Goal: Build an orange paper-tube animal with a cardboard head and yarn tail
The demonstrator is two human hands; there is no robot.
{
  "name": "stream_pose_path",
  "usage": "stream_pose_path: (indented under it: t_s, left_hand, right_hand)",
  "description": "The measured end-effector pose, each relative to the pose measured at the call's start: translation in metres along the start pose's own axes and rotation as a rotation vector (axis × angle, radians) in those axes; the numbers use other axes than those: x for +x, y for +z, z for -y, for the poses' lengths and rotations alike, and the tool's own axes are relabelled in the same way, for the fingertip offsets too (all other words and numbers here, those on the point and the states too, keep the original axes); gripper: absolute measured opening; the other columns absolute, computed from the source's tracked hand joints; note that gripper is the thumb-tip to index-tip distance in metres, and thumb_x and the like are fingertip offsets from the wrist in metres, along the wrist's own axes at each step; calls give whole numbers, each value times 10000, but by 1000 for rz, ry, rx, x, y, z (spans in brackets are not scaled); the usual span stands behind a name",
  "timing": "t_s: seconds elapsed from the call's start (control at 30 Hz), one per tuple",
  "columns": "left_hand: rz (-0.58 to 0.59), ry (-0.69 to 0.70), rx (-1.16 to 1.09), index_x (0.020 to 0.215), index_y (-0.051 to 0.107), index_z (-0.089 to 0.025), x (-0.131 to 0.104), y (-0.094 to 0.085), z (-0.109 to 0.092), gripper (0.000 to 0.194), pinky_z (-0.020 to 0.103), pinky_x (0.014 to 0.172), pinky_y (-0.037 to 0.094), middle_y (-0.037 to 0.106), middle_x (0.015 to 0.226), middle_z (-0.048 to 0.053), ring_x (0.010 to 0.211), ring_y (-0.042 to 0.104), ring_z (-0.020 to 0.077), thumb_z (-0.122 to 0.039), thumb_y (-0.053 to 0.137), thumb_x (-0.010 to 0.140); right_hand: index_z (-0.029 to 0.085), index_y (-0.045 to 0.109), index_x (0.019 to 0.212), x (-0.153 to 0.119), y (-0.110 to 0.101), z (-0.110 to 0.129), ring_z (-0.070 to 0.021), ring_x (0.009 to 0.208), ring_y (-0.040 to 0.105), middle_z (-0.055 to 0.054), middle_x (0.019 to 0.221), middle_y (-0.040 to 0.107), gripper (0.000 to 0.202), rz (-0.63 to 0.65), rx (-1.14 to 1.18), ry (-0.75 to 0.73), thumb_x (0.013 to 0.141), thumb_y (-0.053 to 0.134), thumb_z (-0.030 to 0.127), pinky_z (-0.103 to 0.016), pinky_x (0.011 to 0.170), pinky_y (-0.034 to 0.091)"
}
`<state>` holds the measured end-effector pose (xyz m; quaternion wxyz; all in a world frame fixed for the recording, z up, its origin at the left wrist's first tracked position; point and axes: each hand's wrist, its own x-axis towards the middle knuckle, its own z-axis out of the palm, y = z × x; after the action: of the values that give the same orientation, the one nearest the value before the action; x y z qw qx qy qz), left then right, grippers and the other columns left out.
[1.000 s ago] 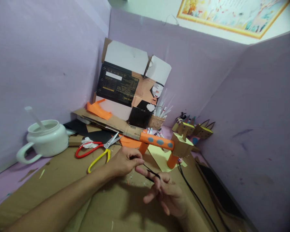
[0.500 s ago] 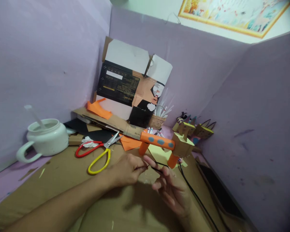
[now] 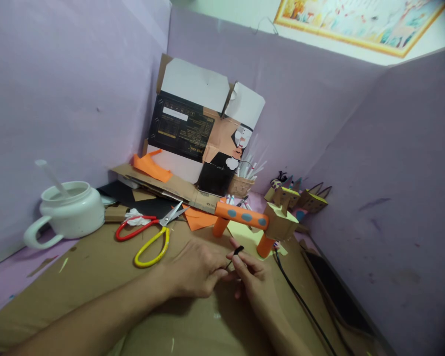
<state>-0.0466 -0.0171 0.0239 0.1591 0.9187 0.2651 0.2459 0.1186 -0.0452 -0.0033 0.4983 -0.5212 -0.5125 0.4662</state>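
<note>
A thin black strip (image 3: 239, 250) runs between my two hands above the cardboard-covered table. My left hand (image 3: 198, 267) is closed in a pinch at the strip's lower end. Thumb and fingers of my right hand (image 3: 254, 272) press together on its other end, where a short black tip sticks up. Just beyond my hands stands a cardboard animal figure (image 3: 282, 222) with a blue-spotted orange tube body (image 3: 241, 216) and orange tube legs. Scissors (image 3: 163, 222) with one red and one yellow handle lie partly spread, left of my hands.
A white mug (image 3: 72, 212) with a stick in it stands at the left. Orange paper scraps (image 3: 198, 218) and a propped opened carton (image 3: 187, 128) are at the back. A black cable (image 3: 300, 296) and a dark flat device (image 3: 335, 287) lie on the right.
My right hand has turned over, and its spread fingers have come together on the black strip, closer to my left hand. The left hand has shifted slightly. Surrounding objects stay put.
</note>
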Motion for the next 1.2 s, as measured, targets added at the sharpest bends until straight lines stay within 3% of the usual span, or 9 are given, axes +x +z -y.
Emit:
stream_pose_path:
  t_s: [0.1, 0.2, 0.37, 0.5, 0.67, 0.8, 0.87, 0.97, 1.2]
  left_hand:
    - [-3, -16, 37, 695, 550, -171, 1, -2, -3, 140, 242, 611, 356, 618, 700, 8, 656, 560, 146, -215, 488, 812]
    - [-13, -58, -12, 728, 548, -175, 2, -6, -5, 110, 233, 612, 368, 622, 725, 6, 671, 564, 141, -202, 483, 813]
    - [-14, -98, -59, 763, 586, -182, 2, -8, -2, 109, 232, 641, 388, 638, 746, 7, 703, 581, 143, -188, 487, 808]
    - [-46, -93, -73, 742, 593, -175, 1, -5, 1, 105, 231, 636, 388, 636, 722, 3, 685, 576, 138, -188, 504, 797]
    - [-102, -120, -123, 714, 601, -164, 2, -3, 2, 78, 217, 618, 381, 644, 715, -1, 666, 572, 126, -180, 545, 766]
    - [-111, -195, -221, 718, 631, -162, 3, -10, 1, 109, 193, 585, 371, 651, 679, -10, 625, 563, 103, -193, 544, 775]
    - [-101, -233, -238, 724, 640, -160, 4, -14, 2, 146, 185, 566, 361, 638, 647, -16, 603, 551, 96, -223, 528, 795]
    - [-101, -264, -209, 703, 639, -161, 4, -19, 8, 161, 181, 570, 354, 617, 627, -29, 602, 537, 92, -216, 519, 796]
    - [-68, -330, -229, 744, 680, -159, 6, -17, 19, 198, 180, 538, 356, 629, 641, -17, 612, 530, 109, -232, 503, 794]
  right_hand:
    - [146, 712, 753, 1, -1, -2, -220, 627, 678, -151, 1101, 640, 334, 20, -92, -57, 725, 621, 466, -175, 251, 411]
    - [159, 716, 779, 0, -2, -3, -203, 594, 668, -140, 1070, 648, 323, 64, -140, -87, 754, 594, 457, -193, 268, 434]
    - [174, 698, 875, -5, -2, -1, -157, 571, 658, -150, 1301, 488, 327, 122, -163, -79, 797, 540, 449, -209, 316, 467]
    - [174, 694, 798, -6, -1, 0, -221, 698, 681, -135, 1320, 462, 311, 161, -214, -101, 811, 518, 430, -223, 339, 481]
    - [163, 635, 661, -6, -1, -2, -239, 770, 679, -117, 1011, 634, 266, 216, -160, -120, 787, 562, 386, -199, 380, 498]
    - [162, 545, 695, -5, -2, -2, -188, 590, 689, -32, 697, 626, 255, 326, 142, 69, 766, 572, 405, -138, 300, 431]
    - [165, 475, 680, -3, -6, 2, -199, 559, 697, -48, 781, 652, 279, 401, 350, 200, 754, 561, 420, -118, 241, 378]
    - [168, 401, 669, 0, -15, 12, -217, 593, 709, -139, 1085, 634, 252, 499, 531, 340, 777, 508, 370, -116, 217, 365]
    - [208, 320, 703, -1, -27, 24, -209, 620, 711, -169, 1272, 527, 262, 529, 592, 323, 794, 437, 424, -130, 219, 384]
